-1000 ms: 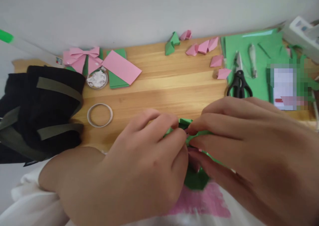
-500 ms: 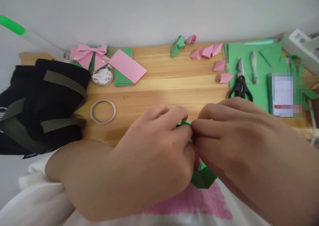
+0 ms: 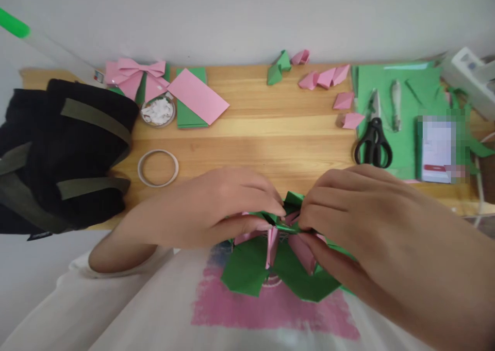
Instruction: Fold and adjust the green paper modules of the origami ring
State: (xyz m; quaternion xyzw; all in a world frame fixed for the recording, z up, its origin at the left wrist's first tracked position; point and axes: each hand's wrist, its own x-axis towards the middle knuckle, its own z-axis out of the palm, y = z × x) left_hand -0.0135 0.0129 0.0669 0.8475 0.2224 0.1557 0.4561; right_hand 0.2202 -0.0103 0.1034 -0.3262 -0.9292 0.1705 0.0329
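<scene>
1. Head view, my left hand [image 3: 228, 201]: thumb and fingertips are nearly closed on the inner folds of the green-and-pink paper piece [image 3: 247, 268], probably because narrow folds need a light pinch.
2. Head view, my right hand [image 3: 379, 227]: its fingers are curled in, with the thumb underneath, pinching a green fold from the other side, which likely steadies the piece. My knuckles hide the exact contact.
3. Head view, the piece itself: I have it close to my shirt [image 3: 135, 299], by the near edge of the table [image 3: 251, 139], its broad green flaps spread towards me, probably so that my fingertips can reach its middle.
4. Head view, around it: loose pink folded pieces [image 3: 327, 78] lie towards the wall, and the scissors [image 3: 373, 145] rest on green sheets [image 3: 410, 150] to the right, probably within easy reach. The tape ring [image 3: 141, 168] lies flat on the left.
</scene>
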